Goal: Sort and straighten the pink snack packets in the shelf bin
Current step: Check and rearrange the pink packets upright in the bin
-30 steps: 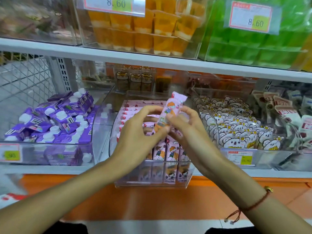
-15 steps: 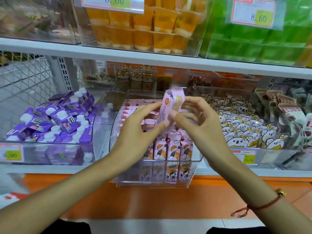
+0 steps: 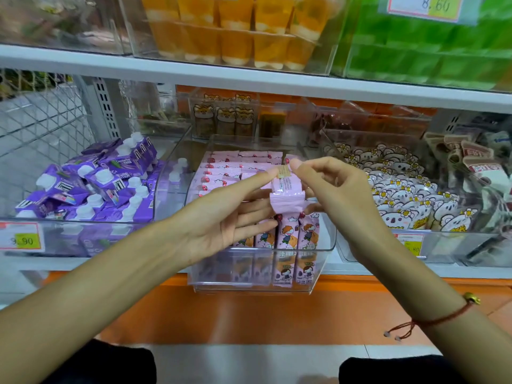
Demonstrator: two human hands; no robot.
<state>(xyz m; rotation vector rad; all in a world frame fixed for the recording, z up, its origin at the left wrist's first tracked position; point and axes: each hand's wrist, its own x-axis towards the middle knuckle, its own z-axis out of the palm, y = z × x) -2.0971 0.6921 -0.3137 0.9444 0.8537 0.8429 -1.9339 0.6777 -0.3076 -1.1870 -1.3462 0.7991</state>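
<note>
A clear shelf bin (image 3: 327,245) holds pink snack packets: flat rows at its back (image 3: 235,164) and upright ones with a cartoon child at its front (image 3: 288,239). One pink packet (image 3: 286,194) hangs above the bin with its plain back side facing me. My left hand (image 3: 232,214) pinches the packet's top edge with thumb and forefinger, palm up beneath it. My right hand (image 3: 332,192) pinches the same top edge from the right. The packet's front print is hidden.
Left of the bin is a bin of purple drink cartons (image 3: 97,187) with a price tag (image 3: 20,239). To the right stands a bin of koala-print snack bags (image 3: 401,200). Orange jelly cups (image 3: 235,31) and green packs (image 3: 429,51) fill the shelf above.
The held packet has been turned over and lowered: its cartoon front faced me before, now its back does. Both hands shifted to pinch its top edge, and my left palm opened.
</note>
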